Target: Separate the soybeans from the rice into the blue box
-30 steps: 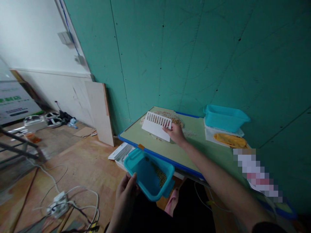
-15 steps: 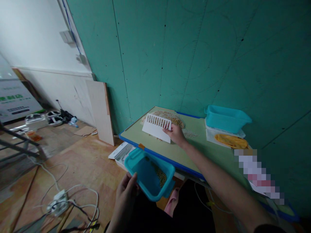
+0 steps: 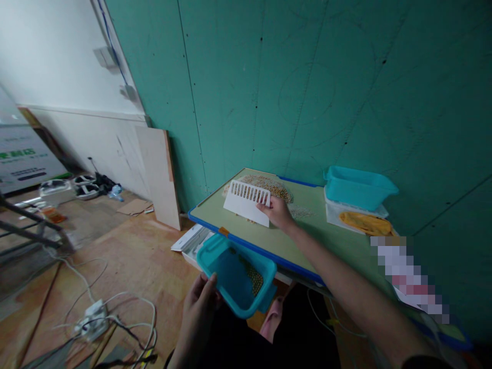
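Note:
My right hand [image 3: 277, 211] grips a white slotted scraper [image 3: 246, 207] by its right end. The scraper stands tilted on the pale green tabletop [image 3: 303, 238], in front of a heap of tan beans or grains [image 3: 282, 192]. A few loose pieces lie by its lower edge. My left hand [image 3: 202, 294] is closed on the near left rim of a turquoise tub [image 3: 226, 274], which sits below the table's front edge, above my lap. Beans [image 3: 254, 281] are gathered on the tub's right side.
A second turquoise tub [image 3: 359, 187] stands at the table's right on a white container, beside a yellow cloth-like item [image 3: 365, 223]. The green wall [image 3: 230, 102] rises behind. Cables and a power strip [image 3: 94, 320] lie on the floor at left, and a board [image 3: 157, 177] leans upright.
The scraper has shifted very slightly left in my right hand. My left hand and the tub it holds stay in place.

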`<act>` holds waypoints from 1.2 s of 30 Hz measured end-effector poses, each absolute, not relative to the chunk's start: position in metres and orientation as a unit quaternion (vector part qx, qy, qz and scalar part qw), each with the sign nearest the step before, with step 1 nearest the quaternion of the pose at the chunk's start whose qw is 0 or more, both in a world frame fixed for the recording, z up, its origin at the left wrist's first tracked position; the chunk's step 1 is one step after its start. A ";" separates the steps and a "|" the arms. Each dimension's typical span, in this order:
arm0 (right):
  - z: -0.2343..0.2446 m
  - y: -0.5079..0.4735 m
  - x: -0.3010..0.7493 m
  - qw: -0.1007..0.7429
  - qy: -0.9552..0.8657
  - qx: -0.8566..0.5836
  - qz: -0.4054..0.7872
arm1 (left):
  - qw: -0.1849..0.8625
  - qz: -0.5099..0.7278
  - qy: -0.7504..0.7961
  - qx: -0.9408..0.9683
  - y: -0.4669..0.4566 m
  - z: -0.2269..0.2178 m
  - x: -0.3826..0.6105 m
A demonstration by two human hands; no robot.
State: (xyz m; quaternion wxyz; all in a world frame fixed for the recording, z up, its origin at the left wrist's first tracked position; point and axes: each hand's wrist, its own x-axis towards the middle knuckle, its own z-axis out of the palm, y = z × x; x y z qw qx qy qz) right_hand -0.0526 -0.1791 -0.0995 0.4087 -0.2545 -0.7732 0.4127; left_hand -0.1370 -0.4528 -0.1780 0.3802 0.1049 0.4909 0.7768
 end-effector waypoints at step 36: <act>-0.082 -0.236 -0.037 0.341 -0.872 -0.276 0.215 | 0.390 0.774 0.480 0.135 -0.454 -0.178 -0.135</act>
